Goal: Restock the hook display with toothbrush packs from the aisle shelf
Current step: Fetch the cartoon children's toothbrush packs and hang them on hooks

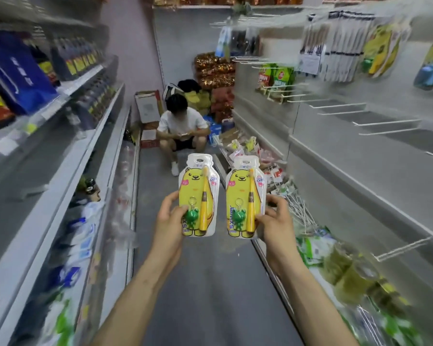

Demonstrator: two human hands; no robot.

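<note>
Left hand [169, 221] pinches left toothbrush pack [194, 181], right hand [273, 221] right toothbrush pack [240, 182]; yellow brushes [203, 203] inside.

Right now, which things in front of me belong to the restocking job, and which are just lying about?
Job: left toothbrush pack, held by the left hand; right toothbrush pack, held by the right hand; bare hooks on the right wall.
Lying about: seated person, cardboard box, blue bag, gold-wrapped packs.

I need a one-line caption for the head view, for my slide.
Left hand and right hand each grip a toothbrush pack in the aisle, near bare hooks.
</note>
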